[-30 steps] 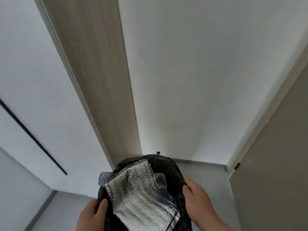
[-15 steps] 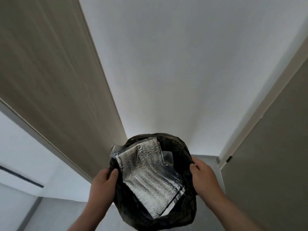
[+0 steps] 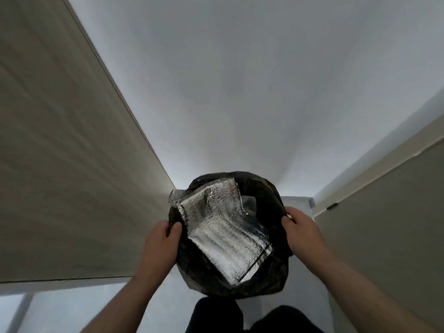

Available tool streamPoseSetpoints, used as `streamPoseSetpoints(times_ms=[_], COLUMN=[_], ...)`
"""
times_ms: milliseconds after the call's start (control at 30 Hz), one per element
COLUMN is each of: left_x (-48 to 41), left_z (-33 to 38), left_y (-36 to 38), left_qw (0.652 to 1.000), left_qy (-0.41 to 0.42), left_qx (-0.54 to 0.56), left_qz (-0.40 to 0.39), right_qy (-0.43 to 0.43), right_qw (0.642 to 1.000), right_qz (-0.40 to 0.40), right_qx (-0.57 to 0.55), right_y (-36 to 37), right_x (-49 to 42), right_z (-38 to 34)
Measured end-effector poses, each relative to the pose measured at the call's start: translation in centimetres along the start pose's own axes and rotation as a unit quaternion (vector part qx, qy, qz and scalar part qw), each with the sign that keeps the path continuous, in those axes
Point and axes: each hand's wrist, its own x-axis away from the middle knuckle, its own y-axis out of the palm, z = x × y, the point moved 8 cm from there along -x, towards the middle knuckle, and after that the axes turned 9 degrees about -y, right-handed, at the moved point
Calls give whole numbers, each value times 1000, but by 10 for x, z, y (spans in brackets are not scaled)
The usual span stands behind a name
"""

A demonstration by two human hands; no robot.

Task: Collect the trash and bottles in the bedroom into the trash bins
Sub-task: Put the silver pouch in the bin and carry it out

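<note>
A round trash bin lined with a black bag (image 3: pixel 269 195) hangs in front of me, held between both hands. A crumpled silver foil pouch (image 3: pixel 223 234) stands slanted inside it, its top corner poking over the left rim. Behind the pouch a bit of clear plastic (image 3: pixel 249 204) shows. My left hand (image 3: pixel 162 246) grips the bin's left rim, thumb over the edge. On the right rim my right hand (image 3: pixel 301 234) grips with fingers curled round the bag's edge. The bin's bottom is hidden.
A beige wooden panel (image 3: pixel 60 152) runs along the left. A white wall (image 3: pixel 252 92) fills the middle. To the right stands a grey-beige door (image 3: pixel 384 224) with a pale frame. My dark trouser legs (image 3: pixel 216 316) show below the bin over a pale floor.
The view has tilted down and swung, so the bin and both hands sit higher and nearer the frame's middle. My forearms and legs have come into sight. Both hands keep their grip.
</note>
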Motion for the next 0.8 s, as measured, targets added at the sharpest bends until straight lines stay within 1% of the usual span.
streamPoseSetpoints(times_ms=[133,233,367,533,600,667,733,800], left_x=[-49,-89,-132,-191,-220,-254,-291,-326], left_z=[-13,-38,-93,-170,-200,-229,-263,-289], left_y=[38,73,130,200,231,255,275,295], left_qw=[998,994,985,971,966,964,963,963], left_qy=[-3,-35,-85,-161,-184,-213,-222,-215], left_qx=[-56,-81,-103,-128,-112,-89,-102,-115], left_qz=[-35,-60,-113,-125,-140,-134,-116,-116], right_qy=[52,82,110,132,141,145,146,141], right_qw=[997,989,975,959,956,955,954,956], right_qz=[-35,-80,-141,-179,-187,-195,-204,-201], right_qx=[55,96,133,174,176,171,162,161], right_y=[29,58,103,167,197,231,265,293], right_x=[-51,-90,-134,-189,-212,-236,-260,-282], right_z=[44,83,141,222,257,292,324,347])
